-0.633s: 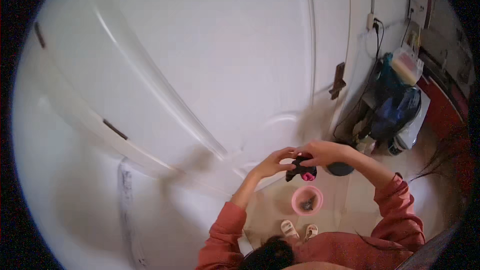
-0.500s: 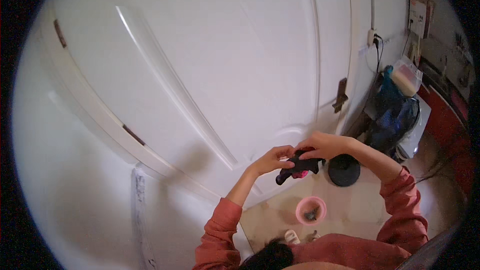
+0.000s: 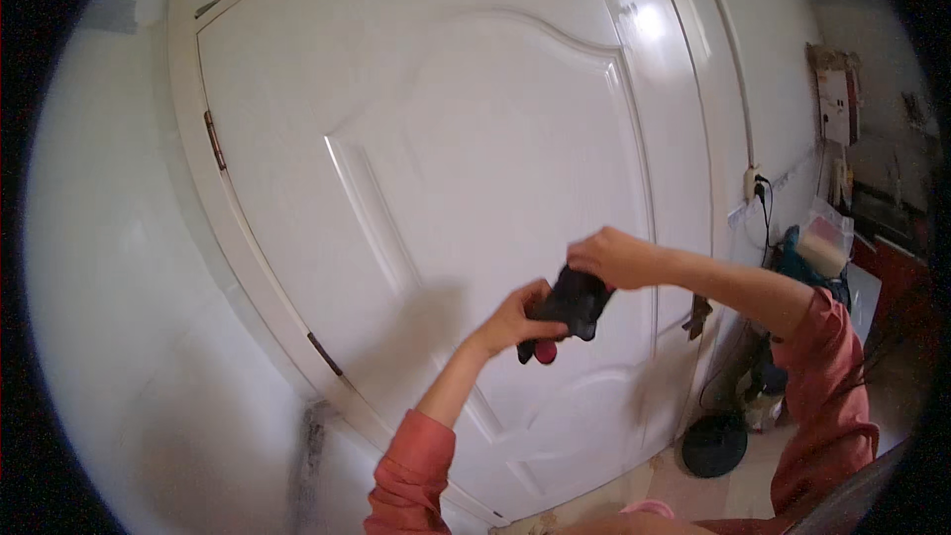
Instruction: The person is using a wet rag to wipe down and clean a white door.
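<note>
A small black cloth-like item (image 3: 577, 299) is stretched between my two hands, in front of the white door (image 3: 495, 168). My left hand (image 3: 520, 319) pinches its lower left end, thumb across the front. The fingers of my right hand (image 3: 612, 260) close on its upper right end, from above. Below the black item, beside my left thumb, a round pinkish-red piece (image 3: 545, 352) shows; how it joins the black item I cannot tell. The item's exact kind is not clear.
A dark round bin (image 3: 713, 444) stands on the floor at the lower right. At the bottom edge a pink basin's rim (image 3: 649, 508) shows. A brown door handle (image 3: 697, 318) lies behind my right forearm. Bags (image 3: 827, 243) and a plugged-in socket (image 3: 755, 184) are at the right.
The view has tilted up, showing more of the door and less of the floor. My hands have lifted, and the black item is now drawn out between them, right hand higher.
</note>
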### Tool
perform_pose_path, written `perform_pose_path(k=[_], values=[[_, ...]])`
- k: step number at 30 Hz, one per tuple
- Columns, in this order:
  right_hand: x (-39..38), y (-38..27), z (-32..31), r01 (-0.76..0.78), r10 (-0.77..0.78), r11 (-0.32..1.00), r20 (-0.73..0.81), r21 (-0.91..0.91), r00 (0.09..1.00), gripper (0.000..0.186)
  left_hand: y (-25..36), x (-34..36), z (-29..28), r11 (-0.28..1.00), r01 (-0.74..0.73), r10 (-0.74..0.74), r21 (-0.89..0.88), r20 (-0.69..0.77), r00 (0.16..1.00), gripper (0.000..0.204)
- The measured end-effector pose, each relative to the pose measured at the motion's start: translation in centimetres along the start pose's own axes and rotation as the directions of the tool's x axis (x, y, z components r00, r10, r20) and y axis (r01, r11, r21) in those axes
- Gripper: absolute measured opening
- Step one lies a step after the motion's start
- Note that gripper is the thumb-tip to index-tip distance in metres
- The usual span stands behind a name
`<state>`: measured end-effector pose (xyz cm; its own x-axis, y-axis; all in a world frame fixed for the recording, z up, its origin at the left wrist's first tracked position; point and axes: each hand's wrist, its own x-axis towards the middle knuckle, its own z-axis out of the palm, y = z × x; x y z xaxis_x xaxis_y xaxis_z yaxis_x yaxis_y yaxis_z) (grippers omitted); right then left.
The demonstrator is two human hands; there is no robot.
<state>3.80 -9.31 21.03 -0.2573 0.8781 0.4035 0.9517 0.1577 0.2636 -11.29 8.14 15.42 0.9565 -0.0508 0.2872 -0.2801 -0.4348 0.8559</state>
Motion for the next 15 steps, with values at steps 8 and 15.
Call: perform_pose_path(k=[8,15], values=[[5.8,10.8,-8.3,-0.099,0.214,0.86,-0.176,0.501,0.961,0.019,11.5,9.2,-8.6,0.753,-0.097,0.298,0.651,-0.205,0.932,0.022],[9.3,20.0,-15.9,0.245,-0.179,0.968,-0.529,0.058,0.83,0.03,20.6,16.9,-8.7,-0.047,0.216,0.706,0.975,-0.12,0.698,0.034]])
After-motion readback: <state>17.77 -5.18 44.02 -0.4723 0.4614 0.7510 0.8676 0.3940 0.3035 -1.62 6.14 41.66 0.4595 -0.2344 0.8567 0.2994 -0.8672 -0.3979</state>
